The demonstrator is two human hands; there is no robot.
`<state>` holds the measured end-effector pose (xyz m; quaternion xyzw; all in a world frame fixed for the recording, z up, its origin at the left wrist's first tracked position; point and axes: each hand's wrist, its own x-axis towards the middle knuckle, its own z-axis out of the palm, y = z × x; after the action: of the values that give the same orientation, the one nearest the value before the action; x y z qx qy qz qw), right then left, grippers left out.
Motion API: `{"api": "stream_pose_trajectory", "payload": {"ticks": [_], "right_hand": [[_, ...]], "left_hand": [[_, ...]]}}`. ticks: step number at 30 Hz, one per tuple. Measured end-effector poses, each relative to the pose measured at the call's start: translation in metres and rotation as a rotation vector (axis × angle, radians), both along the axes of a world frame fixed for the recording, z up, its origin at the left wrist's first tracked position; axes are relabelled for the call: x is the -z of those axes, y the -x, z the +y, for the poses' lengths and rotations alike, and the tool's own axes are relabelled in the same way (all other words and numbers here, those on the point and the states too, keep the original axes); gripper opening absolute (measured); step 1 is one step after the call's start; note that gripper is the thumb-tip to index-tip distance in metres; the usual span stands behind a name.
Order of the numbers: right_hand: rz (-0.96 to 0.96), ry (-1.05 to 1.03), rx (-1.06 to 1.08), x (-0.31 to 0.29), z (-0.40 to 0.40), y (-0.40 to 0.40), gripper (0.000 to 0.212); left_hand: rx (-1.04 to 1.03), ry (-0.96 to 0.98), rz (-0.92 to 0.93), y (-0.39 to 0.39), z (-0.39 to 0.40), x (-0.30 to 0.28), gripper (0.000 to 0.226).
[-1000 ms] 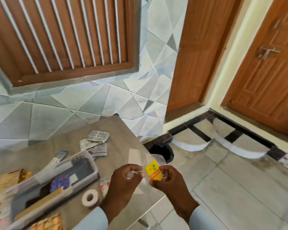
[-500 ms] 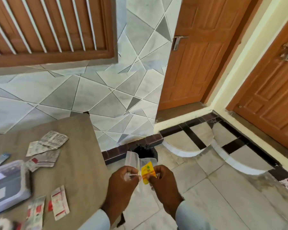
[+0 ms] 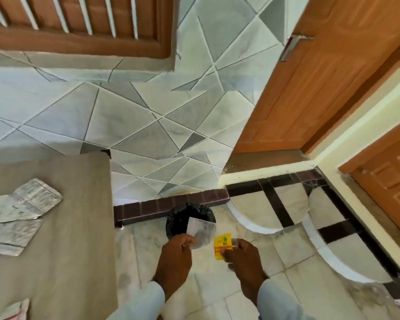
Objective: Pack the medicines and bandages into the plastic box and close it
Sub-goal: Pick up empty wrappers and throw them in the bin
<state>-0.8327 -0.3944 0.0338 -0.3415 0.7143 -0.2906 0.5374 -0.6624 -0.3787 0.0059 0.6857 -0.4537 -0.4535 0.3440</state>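
My left hand (image 3: 176, 252) pinches a clear plastic wrapper (image 3: 200, 233) that stands up above the fingers. My right hand (image 3: 243, 257) pinches a small yellow packet (image 3: 222, 244) by its right edge. Both hands are off the table, over the floor, just in front of a black-lined bin (image 3: 185, 218). Wrapper and packet are a small gap apart. Silver medicine strips (image 3: 30, 199) and a white strip with red marks (image 3: 9, 236) lie on the grey table (image 3: 79, 227) at the left. The plastic box is out of view.
The bin stands on the floor against a dark brown tiled skirting (image 3: 171, 204), right of the table's edge. Another sachet (image 3: 14, 310) shows at the bottom left corner. Wooden doors (image 3: 321, 88) fill the right side; a tiled wall is ahead.
The view has swung right, away from the table, so the box has left the frame. My hands have moved apart, separating the clear wrapper from the yellow packet near the bin.
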Motion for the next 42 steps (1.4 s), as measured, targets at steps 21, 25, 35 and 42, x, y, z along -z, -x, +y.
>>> {"api": "stream_pose_trajectory", "payload": {"ticks": [21, 25, 35, 42], "right_hand": [[0.393, -0.303, -0.584, 0.318, -0.277, 0.03, 0.019], [0.463, -0.331, -0.59, 0.373, -0.289, 0.023, 0.014], [0.455, -0.485, -0.513, 0.521, -0.29, -0.003, 0.017], [0.407, -0.558, -0.527, 0.504, -0.296, -0.002, 0.047]], "left_hand": [[-0.251, -0.53, -0.005, 0.055, -0.227, 0.257, 0.049], [-0.236, -0.614, -0.016, 0.056, -0.232, 0.327, 0.047], [-0.182, -0.706, -0.008, 0.034, -0.255, 0.467, 0.044], [-0.186, -0.601, -0.098, 0.015, -0.249, 0.458, 0.049]]}}
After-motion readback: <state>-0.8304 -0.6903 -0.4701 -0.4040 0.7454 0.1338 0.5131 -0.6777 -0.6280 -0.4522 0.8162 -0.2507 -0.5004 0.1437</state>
